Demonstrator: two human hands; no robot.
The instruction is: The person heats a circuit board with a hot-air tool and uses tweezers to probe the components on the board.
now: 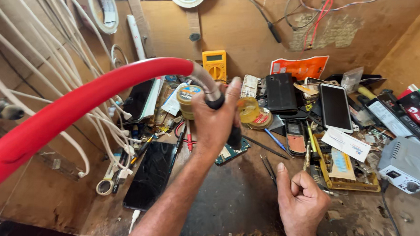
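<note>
My left hand is wrapped around the black handle of a tool whose grey hose runs into a thick red sleeve curving off to the left. The tool tip points down at a small green circuit board on the dark mat. My right hand rests on the bench at the lower right with its fingers curled into a loose fist, holding nothing. Thin metal tweezers lie just left of it.
A black phone with a cracked screen lies at the left, a white phone at the right. A yellow multimeter, tape rolls, a grey power unit and white cables crowd the wooden bench.
</note>
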